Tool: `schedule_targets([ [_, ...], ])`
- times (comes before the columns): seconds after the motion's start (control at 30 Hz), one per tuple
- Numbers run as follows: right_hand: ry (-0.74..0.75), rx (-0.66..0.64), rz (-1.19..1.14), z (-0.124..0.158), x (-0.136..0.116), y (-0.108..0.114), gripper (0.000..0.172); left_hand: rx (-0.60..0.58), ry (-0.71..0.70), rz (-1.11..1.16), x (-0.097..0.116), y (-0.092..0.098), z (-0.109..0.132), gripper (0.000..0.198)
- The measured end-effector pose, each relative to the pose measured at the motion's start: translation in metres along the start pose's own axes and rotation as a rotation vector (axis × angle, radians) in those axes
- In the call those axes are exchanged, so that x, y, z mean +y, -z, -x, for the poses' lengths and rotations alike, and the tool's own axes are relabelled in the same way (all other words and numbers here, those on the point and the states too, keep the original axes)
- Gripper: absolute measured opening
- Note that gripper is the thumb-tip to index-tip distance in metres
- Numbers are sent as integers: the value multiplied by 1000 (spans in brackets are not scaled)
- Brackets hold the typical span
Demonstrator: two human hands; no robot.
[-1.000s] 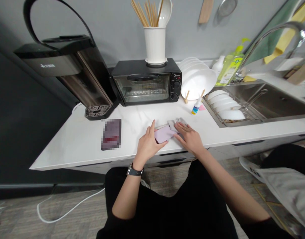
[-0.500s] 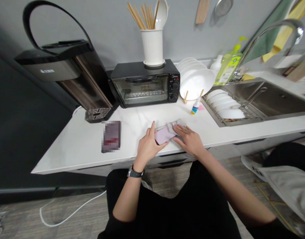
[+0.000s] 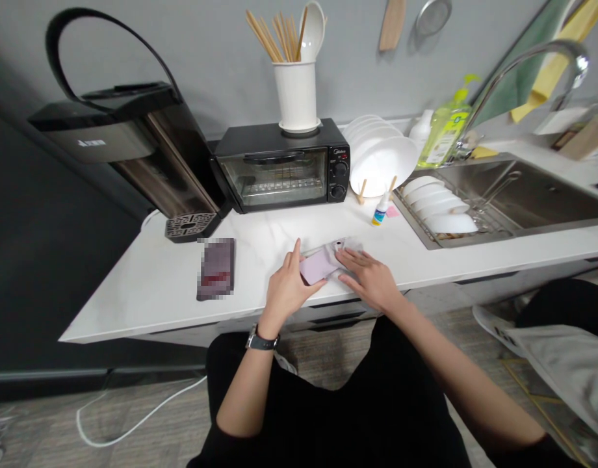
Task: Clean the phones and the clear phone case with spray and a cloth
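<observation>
A pale lilac phone (image 3: pixel 320 263) lies near the front edge of the white counter (image 3: pixel 147 286). My left hand (image 3: pixel 286 290) grips its left end, thumb and fingers round the edges. My right hand (image 3: pixel 370 279) rests flat over a grey cloth (image 3: pixel 353 247) against the phone's right end, fingers stretched out. The phone's camera corner shows just beyond my right fingertips.
A blurred dark flat object (image 3: pixel 216 267) lies to the left. Behind stand a black toaster oven (image 3: pixel 279 167) with a white utensil holder (image 3: pixel 296 96), a black water dispenser (image 3: pixel 133 143), stacked white plates (image 3: pixel 381 159), a small bottle (image 3: pixel 378 211), and a sink (image 3: pixel 523 195) with a dish rack.
The cloth under my right hand has slid off the phone's far end, uncovering its camera corner. My left hand keeps its grip.
</observation>
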State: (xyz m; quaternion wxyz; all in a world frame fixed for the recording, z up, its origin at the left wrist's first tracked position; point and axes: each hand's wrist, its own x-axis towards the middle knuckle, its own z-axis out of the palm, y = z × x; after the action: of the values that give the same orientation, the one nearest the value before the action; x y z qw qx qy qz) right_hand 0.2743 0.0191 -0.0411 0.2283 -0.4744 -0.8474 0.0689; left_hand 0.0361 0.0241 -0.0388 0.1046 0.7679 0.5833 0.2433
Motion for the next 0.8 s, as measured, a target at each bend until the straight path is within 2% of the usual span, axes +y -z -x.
schedule_targets([
  [0.1, -82, 54, 59, -14, -3, -8, 65, 9, -2, -3, -1, 0, 0, 112],
  [0.2, 34, 42, -42, -23, -39, -24, 74, -17, -8, -30, -3, 0, -1, 102],
  [0.3, 180, -10, -171, -13, -63, -26, 75, -36, 0, -57, -3, 0, 0, 93],
  [0.4, 182, -38, -187, 3, -44, -13, 65, -24, -12, -50, -1, 0, 0, 99],
  [0.5, 18, 6, -75, 4, -6, 0, 55, -6, -7, -33, 3, 0, 0, 112],
  [0.57, -77, 44, 13, -7, 5, -1, 56, 2, -5, -29, 4, 1, 0, 113],
  [0.63, -88, 62, 41, -20, -5, -10, 61, 2, -6, -31, 3, 2, 0, 110],
  [0.7, -18, 58, -5, -28, -30, -21, 66, -15, -16, -38, 2, 3, 0, 104],
  [0.8, 105, 31, -113, -23, -62, -28, 70, -50, 7, -64, 2, 4, 0, 101],
])
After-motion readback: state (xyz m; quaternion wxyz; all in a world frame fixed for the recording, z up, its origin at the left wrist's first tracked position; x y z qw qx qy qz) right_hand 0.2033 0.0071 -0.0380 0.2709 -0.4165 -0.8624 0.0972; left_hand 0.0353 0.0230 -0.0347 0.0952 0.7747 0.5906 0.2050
